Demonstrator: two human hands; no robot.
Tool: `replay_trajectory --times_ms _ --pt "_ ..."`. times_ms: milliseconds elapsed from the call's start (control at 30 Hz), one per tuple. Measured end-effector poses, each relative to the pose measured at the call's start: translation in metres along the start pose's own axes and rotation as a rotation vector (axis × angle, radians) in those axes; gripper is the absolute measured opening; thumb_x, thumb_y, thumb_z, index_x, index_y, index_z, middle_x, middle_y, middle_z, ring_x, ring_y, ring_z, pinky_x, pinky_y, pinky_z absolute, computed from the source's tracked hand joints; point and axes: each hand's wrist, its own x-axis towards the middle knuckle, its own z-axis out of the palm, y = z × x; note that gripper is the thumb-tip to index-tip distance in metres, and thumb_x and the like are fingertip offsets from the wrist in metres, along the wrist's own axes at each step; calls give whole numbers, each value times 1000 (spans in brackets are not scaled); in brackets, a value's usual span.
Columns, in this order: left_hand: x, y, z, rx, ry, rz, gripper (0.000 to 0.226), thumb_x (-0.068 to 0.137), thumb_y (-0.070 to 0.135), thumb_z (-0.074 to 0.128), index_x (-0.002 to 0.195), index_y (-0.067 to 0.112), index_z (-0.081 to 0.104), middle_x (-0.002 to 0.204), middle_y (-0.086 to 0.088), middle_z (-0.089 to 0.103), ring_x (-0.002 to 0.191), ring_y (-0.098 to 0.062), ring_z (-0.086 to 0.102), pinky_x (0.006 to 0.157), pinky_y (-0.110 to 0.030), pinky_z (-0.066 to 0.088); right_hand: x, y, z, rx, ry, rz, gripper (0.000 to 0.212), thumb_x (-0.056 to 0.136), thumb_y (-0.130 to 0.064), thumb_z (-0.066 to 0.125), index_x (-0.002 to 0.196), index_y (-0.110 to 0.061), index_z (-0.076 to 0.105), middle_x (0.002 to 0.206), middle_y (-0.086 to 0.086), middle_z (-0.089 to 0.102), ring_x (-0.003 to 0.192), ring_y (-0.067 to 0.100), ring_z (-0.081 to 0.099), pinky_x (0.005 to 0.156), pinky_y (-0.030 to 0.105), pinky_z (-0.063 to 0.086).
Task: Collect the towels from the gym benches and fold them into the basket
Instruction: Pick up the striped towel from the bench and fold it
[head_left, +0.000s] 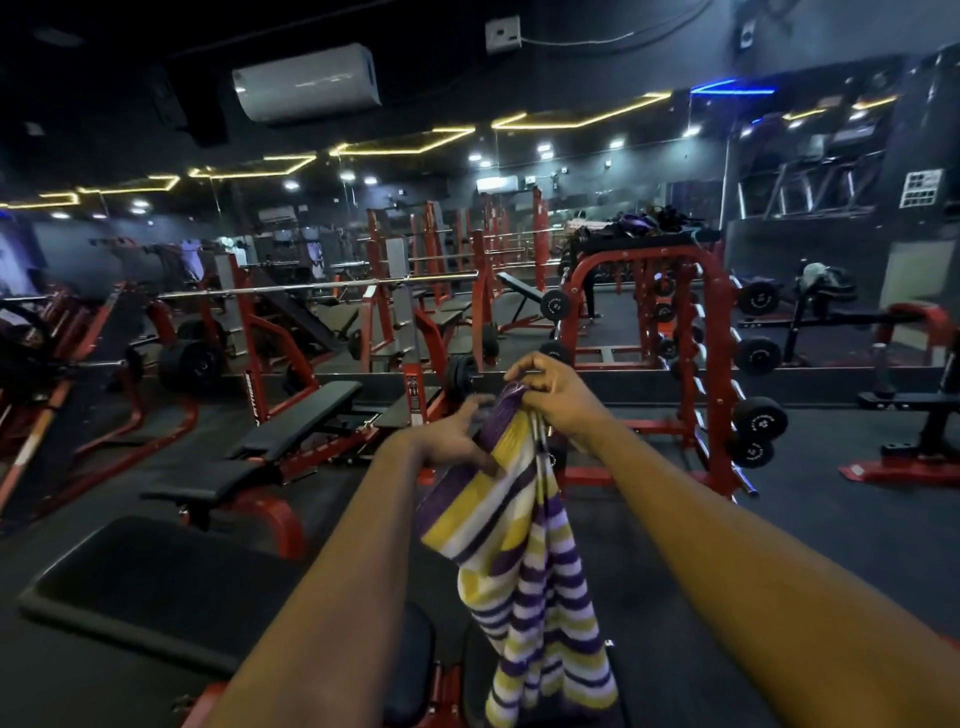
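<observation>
One towel (524, 545) is counted. Two hands are seen: the left hand (452, 436) and the right hand (550, 395). Three black benches are counted close by: a near bench (156, 571) at the lower left, a middle bench (296, 415) beyond it, and a right bench (924, 405) at the frame's edge. Farther benches are too blurred to be counted. One red rack (639, 254) of dumbbells is seen; the dumbbells themselves cannot be counted surely. One long barbell (311, 286) is made out on the left. One air conditioner (306, 80) is counted overhead.
</observation>
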Motion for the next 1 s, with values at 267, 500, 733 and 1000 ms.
replay_trajectory --times_ms 267,500,733,1000 --pt "3 -46 2 310 40 -88 22 83 10 65 104 14 68 97 -4 69 93 -20 66 76 -31 52 16 17 -18 -157 355 99 31 86 3 62 96 -26 65 101 -2 69 92 11 66 71 20 52" --pt "21 -51 -41 461 335 33 11 86 12 62 95 12 69 96 -8 68 97 -26 62 75 -24 39 11 64 -25 -570 481 418 24 82 -7 61 83 -29 68 88 -2 70 82 20 64 72 28 53" --pt "75 -65 -38 452 587 3 35 79 0 49 103 20 65 107 -10 68 100 -31 63 83 -39 53 37 96 -29 -390 542 455 19 79 -1 68 77 -20 64 82 4 69 78 24 67 80 33 58" --pt "130 -71 -37 459 858 24 27 83 -1 46 102 15 56 87 -8 64 76 -32 58 61 -35 40 83 128 -42 -246 442 196 17 89 -4 62 85 -20 60 80 -10 62 73 1 57 59 9 42"
